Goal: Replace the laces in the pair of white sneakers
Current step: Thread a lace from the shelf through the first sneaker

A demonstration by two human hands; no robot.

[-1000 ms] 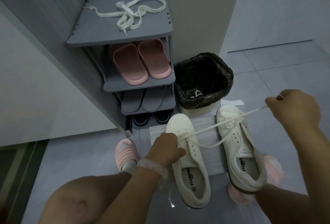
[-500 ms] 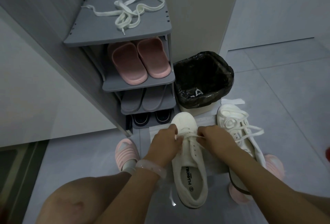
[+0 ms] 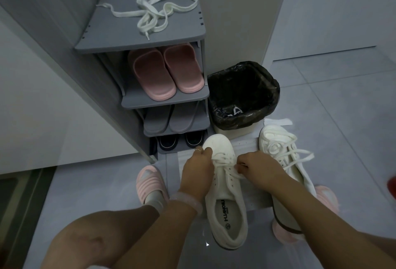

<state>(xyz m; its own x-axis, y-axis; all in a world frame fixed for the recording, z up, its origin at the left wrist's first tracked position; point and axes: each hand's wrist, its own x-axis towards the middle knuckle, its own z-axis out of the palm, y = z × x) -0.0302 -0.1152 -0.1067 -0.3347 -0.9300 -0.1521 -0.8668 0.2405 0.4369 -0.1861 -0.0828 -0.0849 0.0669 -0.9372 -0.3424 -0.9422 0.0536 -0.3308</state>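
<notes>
Grey floor tiles carry our pair of white canvas sneakers beside a grey plastic shoe rack, where a loose cream flat lace lies on top. Our left hand pinches the white lace at the left sneaker's lower eyelets; our right hand pinches the other end. The right sneaker looks already laced. We judge we should keep both ends even, flat and untwisted, and feed each tip cleanly through the next eyelet.
</notes>
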